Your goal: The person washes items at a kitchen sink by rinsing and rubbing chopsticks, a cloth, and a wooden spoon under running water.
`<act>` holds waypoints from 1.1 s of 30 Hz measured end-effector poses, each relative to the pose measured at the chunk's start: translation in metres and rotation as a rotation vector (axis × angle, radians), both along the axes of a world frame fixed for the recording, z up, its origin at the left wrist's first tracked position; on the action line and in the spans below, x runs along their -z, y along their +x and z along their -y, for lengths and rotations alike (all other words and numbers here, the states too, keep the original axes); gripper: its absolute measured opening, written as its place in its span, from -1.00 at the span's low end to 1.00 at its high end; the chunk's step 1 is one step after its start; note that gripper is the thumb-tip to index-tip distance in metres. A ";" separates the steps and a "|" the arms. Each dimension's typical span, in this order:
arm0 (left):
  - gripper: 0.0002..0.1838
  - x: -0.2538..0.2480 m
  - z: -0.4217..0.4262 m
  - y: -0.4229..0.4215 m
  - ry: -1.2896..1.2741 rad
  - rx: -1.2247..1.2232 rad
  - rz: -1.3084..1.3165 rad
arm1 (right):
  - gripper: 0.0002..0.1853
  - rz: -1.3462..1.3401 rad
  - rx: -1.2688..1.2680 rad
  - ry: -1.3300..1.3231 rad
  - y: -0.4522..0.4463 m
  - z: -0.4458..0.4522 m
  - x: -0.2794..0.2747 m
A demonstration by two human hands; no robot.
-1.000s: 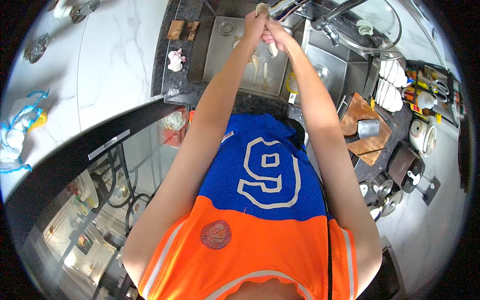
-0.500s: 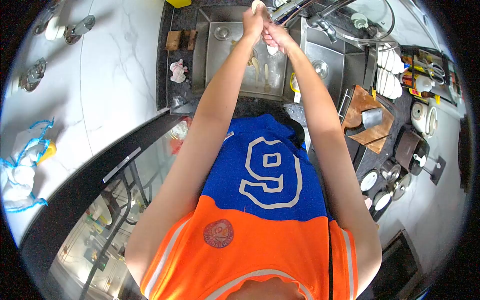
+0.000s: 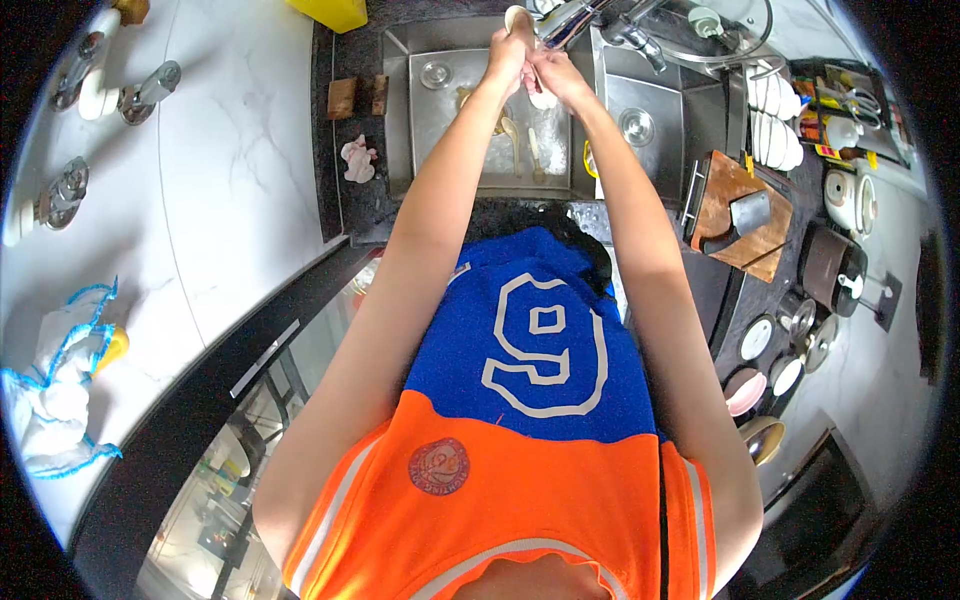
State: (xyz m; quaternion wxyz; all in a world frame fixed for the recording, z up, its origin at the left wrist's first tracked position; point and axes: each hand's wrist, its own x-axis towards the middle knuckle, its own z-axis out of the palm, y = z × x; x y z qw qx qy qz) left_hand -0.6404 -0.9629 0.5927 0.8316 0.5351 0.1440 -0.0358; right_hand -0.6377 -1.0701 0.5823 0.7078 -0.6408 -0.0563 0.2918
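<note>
Over the sink (image 3: 435, 130), my two hands are together below the faucet (image 3: 575, 22). My left hand (image 3: 508, 58) is closed round a pale spoon (image 3: 518, 20), whose rounded end sticks out above the fingers. Pressed against it, my right hand (image 3: 557, 76) has its fingers curled in. Beneath the right hand shows a white piece (image 3: 543, 99); whether it is a cloth, a sponge or part of the spoon I cannot tell. A pale spoon (image 3: 514, 138) and a slim light utensil (image 3: 535, 150) lie on the wet sink bottom.
A second basin (image 3: 645, 100) adjoins on the right. White dishes (image 3: 775, 140) stand in a rack beyond it. A cleaver (image 3: 750, 212) lies on a wooden cutting board (image 3: 765, 245). Left of the sink are a crumpled cloth (image 3: 357, 160) and a wooden block (image 3: 342, 98).
More of the spoon's rounded end shows above my left hand. Both hands stay together at nearly the same spot. The camera view has shifted slightly.
</note>
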 end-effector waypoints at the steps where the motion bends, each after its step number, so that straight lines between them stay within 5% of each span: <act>1: -0.47 0.006 0.003 0.004 -0.098 -0.026 -0.010 | -0.63 0.097 -0.005 -0.127 0.000 0.002 -0.001; 5: -0.62 0.004 0.010 0.002 -0.063 0.050 -0.041 | -0.46 0.410 0.067 -0.419 0.004 0.003 0.013; 8: -0.54 0.008 0.018 -0.002 -0.399 0.021 -0.014 | -0.40 0.520 0.065 -0.694 -0.009 0.001 -0.009; 10: -0.60 0.024 0.015 0.001 -0.397 0.012 0.042 | -0.42 0.611 0.270 -1.105 -0.014 -0.002 -0.007; 14: -0.81 0.031 0.009 0.002 -0.352 -0.157 0.140 | -0.54 0.966 0.333 -0.982 -0.026 0.003 -0.003; 15: -0.81 0.030 0.006 0.001 -0.354 -0.160 0.139 | -0.51 0.987 0.177 -0.886 -0.027 0.005 -0.003; 18: -0.70 0.026 -0.003 0.000 -0.473 0.054 -0.065 | -0.50 1.122 0.104 -0.787 -0.030 0.001 -0.003; 22: -0.65 -0.004 0.008 -0.019 -0.491 -0.048 -0.102 | -0.44 1.026 0.023 -1.074 -0.026 -0.002 -0.006; 24: -0.57 0.029 0.002 -0.002 -0.547 0.018 0.000 | -0.43 0.999 -0.028 -1.080 -0.027 0.002 -0.009; 27: -0.31 0.034 -0.009 0.004 -0.399 0.125 -0.105 | -0.44 0.981 -0.110 -1.052 -0.040 0.010 -0.015; 33: -0.53 0.035 0.002 -0.005 -0.398 0.196 -0.057 | -0.32 1.030 -0.076 -1.221 -0.037 0.013 -0.009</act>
